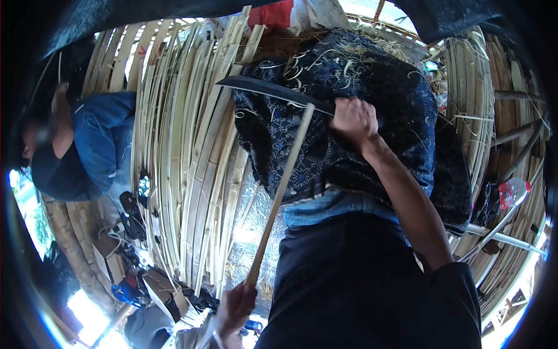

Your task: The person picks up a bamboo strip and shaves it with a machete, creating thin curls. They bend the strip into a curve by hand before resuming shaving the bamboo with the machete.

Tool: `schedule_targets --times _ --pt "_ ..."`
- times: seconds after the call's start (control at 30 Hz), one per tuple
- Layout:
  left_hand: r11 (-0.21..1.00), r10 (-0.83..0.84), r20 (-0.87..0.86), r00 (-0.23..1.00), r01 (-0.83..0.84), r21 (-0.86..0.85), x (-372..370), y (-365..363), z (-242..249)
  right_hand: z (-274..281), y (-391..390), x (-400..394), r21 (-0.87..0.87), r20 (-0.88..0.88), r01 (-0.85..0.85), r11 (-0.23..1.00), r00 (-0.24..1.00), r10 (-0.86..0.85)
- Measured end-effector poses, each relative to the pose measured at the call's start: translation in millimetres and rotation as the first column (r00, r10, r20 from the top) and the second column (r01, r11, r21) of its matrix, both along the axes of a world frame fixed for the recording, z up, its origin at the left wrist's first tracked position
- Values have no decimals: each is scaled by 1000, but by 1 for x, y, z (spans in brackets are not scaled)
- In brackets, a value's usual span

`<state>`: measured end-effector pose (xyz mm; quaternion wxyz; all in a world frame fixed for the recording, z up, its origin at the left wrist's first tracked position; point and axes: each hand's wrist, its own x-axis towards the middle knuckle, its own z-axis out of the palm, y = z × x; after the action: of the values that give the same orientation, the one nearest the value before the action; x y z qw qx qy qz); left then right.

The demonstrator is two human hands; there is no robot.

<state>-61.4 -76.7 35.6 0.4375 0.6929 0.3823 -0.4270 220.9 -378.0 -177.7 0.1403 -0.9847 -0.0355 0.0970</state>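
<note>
My right hand (354, 121) is closed round the handle of a machete (264, 89), whose long dark blade points left over my lap. My left hand (237, 305), low in the view, grips the near end of a thin bamboo strip (279, 195). The strip slants up and away from me, and its far end meets the blade's edge close to the machete's handle. A dark patterned cloth (285, 142) covers my legs, with pale curled shavings (346, 70) scattered on it.
Long split bamboo slats (195, 145) lie to my left, more bamboo (471, 110) to my right. Another person (87, 139) sits at the far left. Cardboard boxes (165, 294) and dark sandals (132, 215) lie at lower left. A clear plastic bottle (512, 193) is at right.
</note>
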Motion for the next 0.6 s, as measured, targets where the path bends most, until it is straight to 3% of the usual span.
schedule_targets --times 0.03,0.07,0.1,0.17,0.23,0.27,0.3,0.33,0.4,0.43,0.47,0.5,0.57,0.6 --pt "978 183 -155 971 -196 -72 6 12 13 7 0 3 17 -71 24 1000 997 -22" --pt "961 235 -58 970 -241 -136 -7 30 21 14 3 3 0 -100 56 998 993 -56" --pt "988 81 52 995 -73 -133 -13 53 18 16 3 1 0 -95 45 999 994 -45" --pt "984 116 192 974 -87 -157 8 59 11 18 -1 3 50 -93 41 998 995 -36" --pt "974 201 194 960 -175 -140 48 39 -5 -7 -12 1 87 10 26 996 1000 -26" --pt "983 180 221 958 -169 -67 69 25 -13 -20 -18 -3 128 290 -29 991 957 -9" --pt "979 202 236 950 -193 -61 84 12 -26 -24 -22 -1 149 546 -95 984 838 -2" --pt "974 225 357 906 -201 -105 96 -7 -34 -21 -26 5 170 654 -150 974 757 2" --pt "981 184 392 901 -145 -128 116 -37 -56 -10 -34 16 109 690 -116 987 723 9" --pt "962 217 359 908 -138 -234 130 -52 -54 -7 -38 20 50 715 -86 995 699 25" --pt "954 198 394 897 -85 -288 137 -62 -63 -6 -43 24 154 645 -48 987 762 -64" --pt "940 182 427 886 -31 -339 142 -71 -73 -3 -49 25 149 648 -40 988 759 -67" --pt "979 90 550 831 29 -204 151 -93 -84 17 -60 27 -97 720 -110 989 679 146" --pt "982 30 602 798 89 -167 156 -98 -89 31 -63 29 -102 723 -107 989 675 148"
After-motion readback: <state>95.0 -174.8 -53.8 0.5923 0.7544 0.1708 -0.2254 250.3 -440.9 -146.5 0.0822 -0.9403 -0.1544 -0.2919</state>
